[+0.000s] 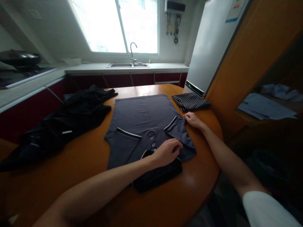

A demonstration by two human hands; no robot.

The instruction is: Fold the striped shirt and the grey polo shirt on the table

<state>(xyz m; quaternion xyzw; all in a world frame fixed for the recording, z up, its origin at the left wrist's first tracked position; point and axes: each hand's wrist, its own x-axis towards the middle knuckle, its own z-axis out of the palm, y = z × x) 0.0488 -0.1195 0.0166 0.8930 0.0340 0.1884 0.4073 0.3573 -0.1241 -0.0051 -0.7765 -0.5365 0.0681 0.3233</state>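
Observation:
A dark grey polo shirt (142, 110) lies spread on the table, its collar end nearest me. Both short sleeves, edged in black and white, are turned inward over the body, and a buttoned placket shows in the middle. The black collar (158, 173) is partly covered by my left forearm. My left hand (168, 152) is over the shirt between collar and right sleeve, fingers curled; what they hold, if anything, is hidden. At the shirt's right side edge, beside the folded sleeve, my right hand (193, 119) has its fingers pinched together on the fabric.
A folded black-and-white striped garment (191, 101) rests at the table's (196, 189) far right. Dark clothes (61, 123) are heaped along the left side. Beyond are a counter with a sink (127, 65), a stove with a pan (20, 58), and a fridge (210, 41).

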